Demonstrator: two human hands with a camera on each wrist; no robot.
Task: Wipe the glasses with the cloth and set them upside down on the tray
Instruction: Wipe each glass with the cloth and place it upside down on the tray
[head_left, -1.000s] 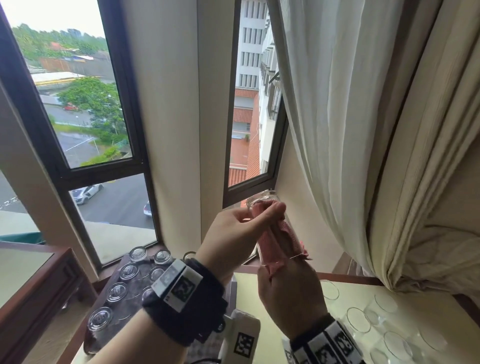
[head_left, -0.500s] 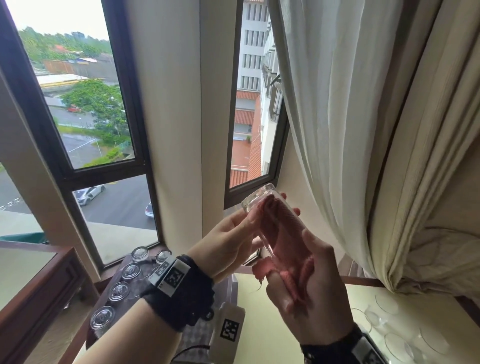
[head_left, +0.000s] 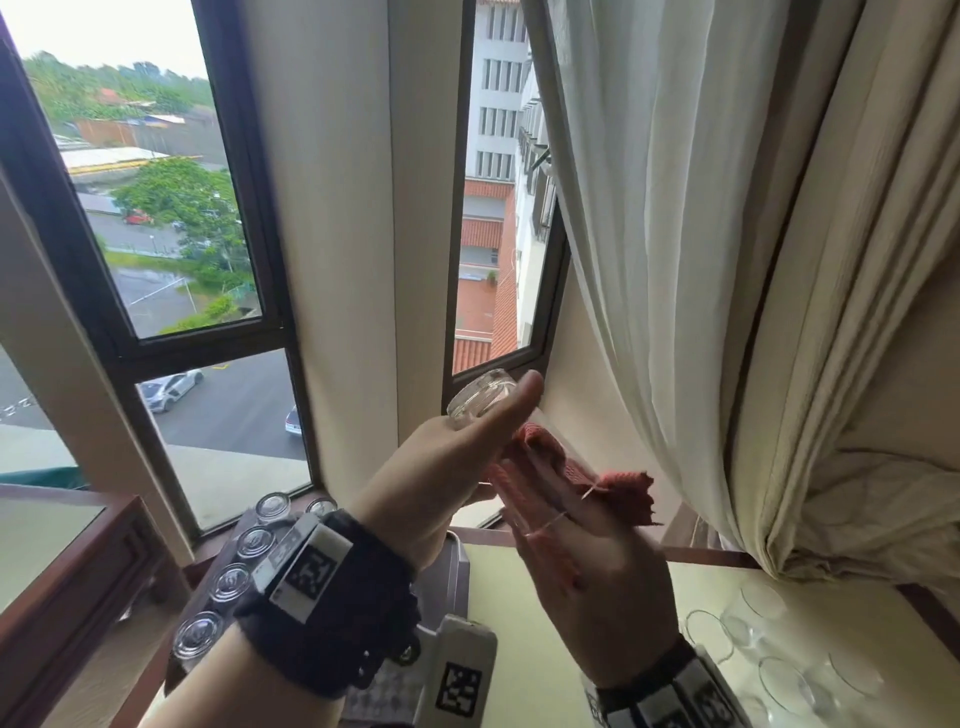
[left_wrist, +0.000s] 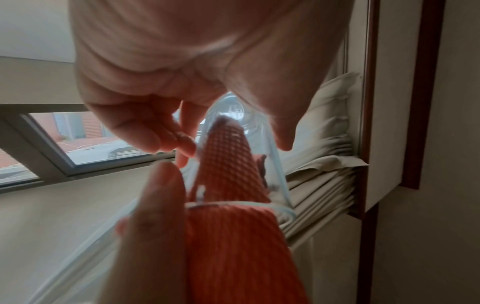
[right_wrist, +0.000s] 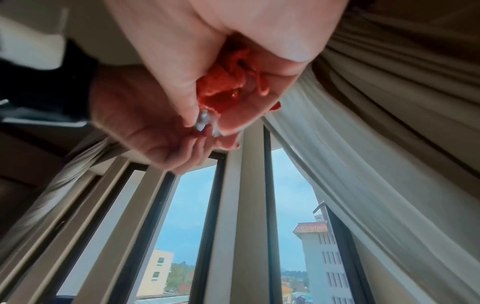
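Observation:
A clear drinking glass (head_left: 480, 397) is held up in front of the window, base pointing away and mouth toward me. My left hand (head_left: 457, 457) grips it round the upper part, thumb along its side. A red waffle cloth (head_left: 626, 491) is stuffed into the glass, and my right hand (head_left: 587, 551) holds the cloth with its fingers pushed inside the mouth. In the left wrist view the cloth (left_wrist: 228, 156) fills the glass (left_wrist: 275, 168) almost to the base. The right wrist view has the cloth (right_wrist: 228, 86) bunched in my right hand. The dark tray (head_left: 208, 603) lies at lower left.
Several glasses (head_left: 231, 582) stand upside down on the tray by the window sill. More clear glasses (head_left: 779, 670) sit upright on the pale table at lower right. A cream curtain (head_left: 727, 260) hangs close on the right. A wooden cabinet (head_left: 67, 587) stands at the left.
The glass has tipped and turned between my hands. My left hand shifted from the mouth end up the body, and a corner of the cloth now sticks out to the right.

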